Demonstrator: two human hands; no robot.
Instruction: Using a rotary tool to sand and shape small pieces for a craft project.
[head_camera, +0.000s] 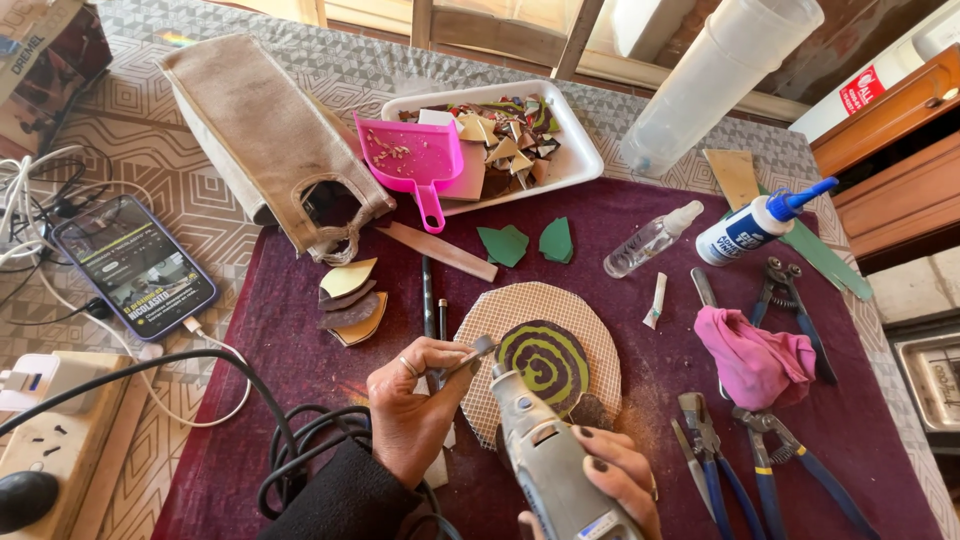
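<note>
A small grey shard (482, 347) is pinched between thumb and forefinger of the left hand (415, 405), just left of the round mesh disc (545, 350) and touching its edge. The right hand (615, 480) is closed around the body of a grey rotary tool (550, 465), whose tip is brought up against the shard. On the disc a green-and-brown spiral (545, 362) is already laid.

The shard is judged to be thin, stiff and brittle – light in the fingers, sharp at its broken edges, and likely to chip or skid if pressed hard. It is best taken by its flat faces, well back from the end being ground, as it is held now. The tool looks heavier and is gripped low on its barrel.

Other things are placed about the disc: above it, two green pieces (525, 242) and a white tray (580, 160) of broken pieces with a pink dustpan (415, 160); to its left, a stack of curved pieces (350, 300) and, farther off, a phone (135, 265); to its right, a pink cloth (755, 360), blue-handled pliers (760, 460), a glue bottle (755, 225) and a small spray bottle (650, 240). A dark red cloth (300, 370) lies beneath all of it.
</note>
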